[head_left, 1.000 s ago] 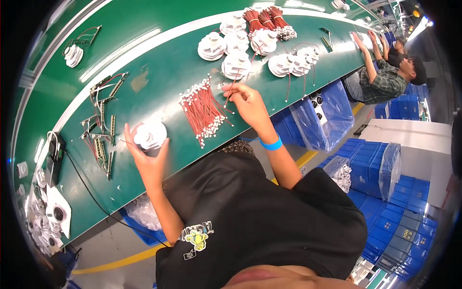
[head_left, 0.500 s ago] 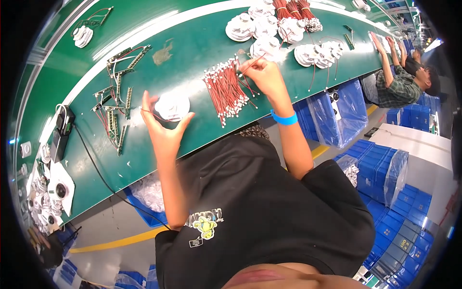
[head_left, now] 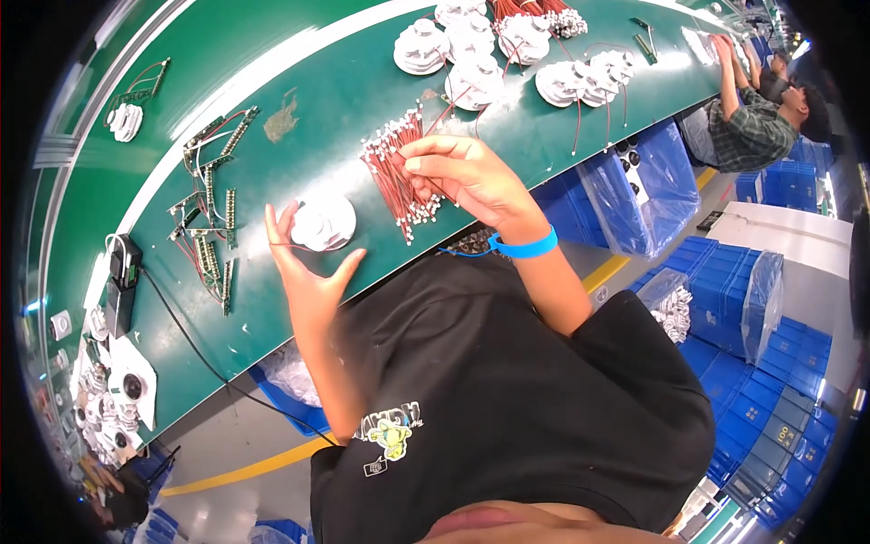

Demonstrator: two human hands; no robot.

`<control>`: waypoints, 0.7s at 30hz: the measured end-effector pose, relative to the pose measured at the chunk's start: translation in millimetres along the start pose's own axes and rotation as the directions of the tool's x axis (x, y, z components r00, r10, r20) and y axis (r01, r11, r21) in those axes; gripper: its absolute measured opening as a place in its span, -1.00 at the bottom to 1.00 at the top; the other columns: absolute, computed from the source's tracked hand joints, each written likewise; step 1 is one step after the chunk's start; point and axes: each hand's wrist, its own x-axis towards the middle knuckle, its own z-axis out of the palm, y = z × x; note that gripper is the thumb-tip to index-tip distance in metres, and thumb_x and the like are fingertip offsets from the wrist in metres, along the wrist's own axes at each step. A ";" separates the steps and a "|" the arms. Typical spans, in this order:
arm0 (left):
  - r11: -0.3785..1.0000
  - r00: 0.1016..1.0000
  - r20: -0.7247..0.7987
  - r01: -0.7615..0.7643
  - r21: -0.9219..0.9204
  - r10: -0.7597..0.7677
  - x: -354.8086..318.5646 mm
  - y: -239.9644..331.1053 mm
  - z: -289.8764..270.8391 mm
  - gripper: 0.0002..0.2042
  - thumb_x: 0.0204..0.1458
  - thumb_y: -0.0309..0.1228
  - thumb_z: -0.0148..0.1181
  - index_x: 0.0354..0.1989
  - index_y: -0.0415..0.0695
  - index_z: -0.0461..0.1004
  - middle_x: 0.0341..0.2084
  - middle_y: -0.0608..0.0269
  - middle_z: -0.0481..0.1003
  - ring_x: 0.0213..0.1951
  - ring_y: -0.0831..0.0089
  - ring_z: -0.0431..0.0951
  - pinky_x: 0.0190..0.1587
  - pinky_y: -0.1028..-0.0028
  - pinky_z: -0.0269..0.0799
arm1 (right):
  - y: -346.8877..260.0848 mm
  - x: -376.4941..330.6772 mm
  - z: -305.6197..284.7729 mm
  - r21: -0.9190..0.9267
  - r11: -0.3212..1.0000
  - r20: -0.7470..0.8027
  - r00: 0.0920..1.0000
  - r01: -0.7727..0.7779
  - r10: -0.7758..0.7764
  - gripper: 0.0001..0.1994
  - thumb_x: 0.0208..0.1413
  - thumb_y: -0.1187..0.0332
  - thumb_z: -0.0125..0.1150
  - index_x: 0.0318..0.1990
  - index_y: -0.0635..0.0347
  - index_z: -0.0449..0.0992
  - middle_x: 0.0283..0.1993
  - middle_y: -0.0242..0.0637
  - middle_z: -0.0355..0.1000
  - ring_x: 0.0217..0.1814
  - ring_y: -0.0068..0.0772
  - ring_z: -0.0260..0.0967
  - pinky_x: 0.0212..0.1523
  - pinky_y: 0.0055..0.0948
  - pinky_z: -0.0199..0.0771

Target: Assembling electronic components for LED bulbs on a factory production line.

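In the head view, the left hand (head_left: 308,272) sits left of centre, fingers spread open around a white round part (head_left: 323,222) lying on the green bench (head_left: 272,54), a thin red wire pinched at its fingertips. Just right of it, the right hand (head_left: 462,177) pinches closed on one lead from the bundle of red wires (head_left: 391,172) at upper centre. Judging by this, the wiring of this part is only beginning: most of the bundle lies unused. More white parts with wires (head_left: 580,82) sit toward the upper right, and green circuit strips (head_left: 210,218) wait at the left.
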 end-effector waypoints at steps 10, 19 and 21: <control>0.974 0.995 0.094 -0.045 0.224 0.025 0.2 5.6 -9.7 0.19 -0.45 -0.26 0.61 0.41 -0.16 -0.09 0.15 0.06 0.26 0.11 0.17 0.26 0.20 0.23 0.14 | 15.4 -7.7 11.2 -0.246 0.964 -0.062 0.991 0.102 -0.121 -0.83 0.18 0.37 0.21 -0.18 0.31 0.55 -0.37 -0.37 0.52 -0.50 -0.77 0.27 -0.51 -0.71 0.24; 0.963 0.985 0.174 -0.061 0.264 0.014 11.8 -1.7 -7.7 -0.12 -0.41 -0.31 0.58 0.22 -0.13 0.28 0.09 0.09 0.37 0.16 0.14 0.31 0.22 0.21 0.17 | 41.0 -11.5 19.4 -0.459 0.876 -0.013 0.985 0.145 -0.170 -0.83 0.25 0.37 0.09 -0.22 0.29 0.53 -0.42 -0.41 0.48 -0.44 -0.74 0.34 -0.46 -0.68 0.31; 0.970 0.988 0.155 -0.056 0.237 0.019 11.9 -3.8 -6.1 -0.20 -0.42 -0.31 0.59 0.13 -0.13 0.36 0.06 0.09 0.38 0.15 0.14 0.32 0.20 0.20 0.19 | 48.1 -8.9 19.8 -0.509 0.857 0.003 0.995 0.087 -0.099 -0.85 0.23 0.39 0.08 -0.24 0.27 0.54 -0.47 -0.46 0.44 -0.47 -0.77 0.28 -0.49 -0.69 0.24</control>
